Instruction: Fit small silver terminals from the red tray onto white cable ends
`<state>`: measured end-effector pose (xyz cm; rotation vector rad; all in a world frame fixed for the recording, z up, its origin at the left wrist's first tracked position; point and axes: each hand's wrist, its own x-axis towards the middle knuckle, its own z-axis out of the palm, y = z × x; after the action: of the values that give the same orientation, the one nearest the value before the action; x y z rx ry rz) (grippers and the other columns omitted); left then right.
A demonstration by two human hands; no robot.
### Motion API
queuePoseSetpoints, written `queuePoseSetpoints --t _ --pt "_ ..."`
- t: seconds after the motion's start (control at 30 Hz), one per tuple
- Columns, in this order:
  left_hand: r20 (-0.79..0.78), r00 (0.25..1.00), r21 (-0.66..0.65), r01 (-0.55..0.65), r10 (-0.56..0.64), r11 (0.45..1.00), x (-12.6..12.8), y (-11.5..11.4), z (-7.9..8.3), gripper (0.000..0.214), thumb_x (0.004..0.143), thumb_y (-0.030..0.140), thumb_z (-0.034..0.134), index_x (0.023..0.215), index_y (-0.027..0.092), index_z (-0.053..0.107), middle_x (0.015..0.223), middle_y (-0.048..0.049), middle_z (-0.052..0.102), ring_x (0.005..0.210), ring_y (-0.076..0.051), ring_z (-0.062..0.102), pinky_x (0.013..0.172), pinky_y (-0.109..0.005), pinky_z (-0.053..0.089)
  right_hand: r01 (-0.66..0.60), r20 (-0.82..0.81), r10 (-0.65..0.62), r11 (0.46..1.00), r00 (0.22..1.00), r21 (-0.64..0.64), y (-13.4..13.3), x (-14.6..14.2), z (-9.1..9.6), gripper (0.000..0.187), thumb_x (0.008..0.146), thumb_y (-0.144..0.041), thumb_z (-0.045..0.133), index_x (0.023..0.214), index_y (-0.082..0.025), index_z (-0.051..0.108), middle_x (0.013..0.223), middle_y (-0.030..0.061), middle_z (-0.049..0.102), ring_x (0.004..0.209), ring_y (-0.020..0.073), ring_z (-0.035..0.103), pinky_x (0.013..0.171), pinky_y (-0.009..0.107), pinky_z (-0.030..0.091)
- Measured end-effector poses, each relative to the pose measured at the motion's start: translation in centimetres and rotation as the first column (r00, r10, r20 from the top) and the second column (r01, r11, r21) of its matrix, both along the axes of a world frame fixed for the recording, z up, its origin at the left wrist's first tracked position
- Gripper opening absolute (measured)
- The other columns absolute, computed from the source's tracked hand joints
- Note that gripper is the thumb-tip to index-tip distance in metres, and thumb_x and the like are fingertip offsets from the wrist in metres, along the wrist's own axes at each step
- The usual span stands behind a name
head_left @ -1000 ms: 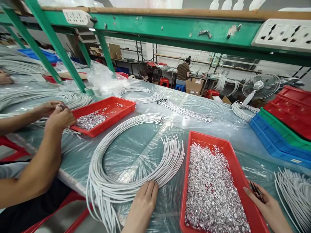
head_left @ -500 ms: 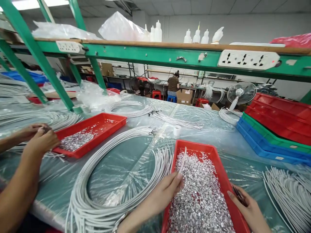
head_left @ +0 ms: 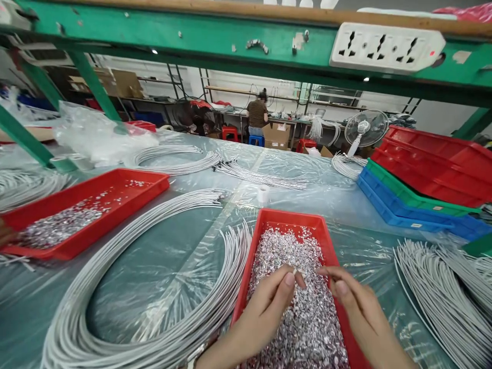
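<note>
My left hand is above the red tray, thumb and forefinger pinched on a white cable, whose pale tip peeks out between them. To its right, over the same tray, my right hand has its fingers bent together and its forefinger pointing towards the left hand. Anything inside the right hand is too small or hidden to make out. Small shiny silvery pieces fill much of the tray under both hands. A large looped bundle of white cables lies left of the tray, its cut ends fanned beside the rim.
Another red tray with silvery pieces stands left, a co-worker's hand at its edge. More white cables lie right, below stacked trays. A white roll stands behind my tray. A green shelf beam crosses above.
My right hand has moved from the tray's right edge to over the silvery pieces, near my left hand. The dark objects in it no longer show. The view has shifted down and right.
</note>
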<state>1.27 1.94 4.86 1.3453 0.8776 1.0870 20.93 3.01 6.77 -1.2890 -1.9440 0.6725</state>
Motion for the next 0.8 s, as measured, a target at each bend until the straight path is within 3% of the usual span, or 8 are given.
queuePoseSetpoints --t 0.1,0.2,0.43,0.6,0.8 --pt "0.059 0.998 -0.018 -0.019 0.020 1.000 -0.6 0.1 -0.2 0.038 0.095 0.045 0.033 0.086 0.015 0.055 0.055 0.0072 0.026 0.049 -0.009 0.024 0.046 -0.023 0.019 -0.095 -0.068 0.100 0.993 0.993 0.069 0.0 -2.6 1.1 0.028 0.092 -0.037 0.044 0.106 -0.024 0.063 0.096 0.0055 0.069 0.091 0.0224 0.065 0.070 0.028 0.053" --pt "0.077 0.997 0.003 -0.011 0.011 1.000 -1.0 0.3 -0.3 0.037 0.094 0.045 0.036 0.083 0.015 0.055 0.054 0.0069 0.028 0.049 -0.009 0.025 0.046 -0.022 0.021 -0.121 -0.149 0.134 0.988 0.980 0.092 0.3 -4.0 1.1 0.022 0.090 -0.032 0.049 0.104 -0.025 0.064 0.094 0.0037 0.069 0.086 0.0201 0.066 0.067 0.025 0.054" --pt "0.038 0.999 0.042 -0.038 0.037 0.998 -1.8 0.4 -0.3 0.027 0.092 0.034 0.046 0.080 0.015 0.062 0.060 0.0016 0.046 0.056 -0.010 0.041 0.052 -0.022 0.033 -0.141 -0.214 0.153 0.987 0.965 0.071 0.7 -4.3 -0.1 0.021 0.088 -0.029 0.051 0.107 -0.026 0.061 0.087 0.0028 0.068 0.073 0.0179 0.065 0.055 0.023 0.053" --pt "0.048 0.990 0.043 -0.134 0.132 0.990 -2.0 0.2 -0.7 0.016 0.088 0.026 0.053 0.093 0.021 0.067 0.073 -0.0028 0.061 0.065 -0.013 0.051 0.057 -0.024 0.041 -0.237 -0.252 0.256 0.966 0.933 0.102 0.9 -5.0 -0.9 0.030 0.084 -0.020 0.055 0.112 -0.028 0.059 0.091 0.0012 0.067 0.073 0.0154 0.064 0.061 0.023 0.053" --pt "-0.051 0.996 0.039 -0.073 0.075 0.997 -2.1 0.6 0.0 0.023 0.089 0.032 0.050 0.087 0.021 0.070 0.069 -0.0035 0.062 0.062 -0.014 0.051 0.054 -0.025 0.039 -0.253 -0.215 0.271 0.961 0.938 0.110 1.1 -5.0 -1.0 0.033 0.086 -0.018 0.054 0.117 -0.029 0.055 0.089 0.0009 0.066 0.072 0.0141 0.064 0.060 0.022 0.054"
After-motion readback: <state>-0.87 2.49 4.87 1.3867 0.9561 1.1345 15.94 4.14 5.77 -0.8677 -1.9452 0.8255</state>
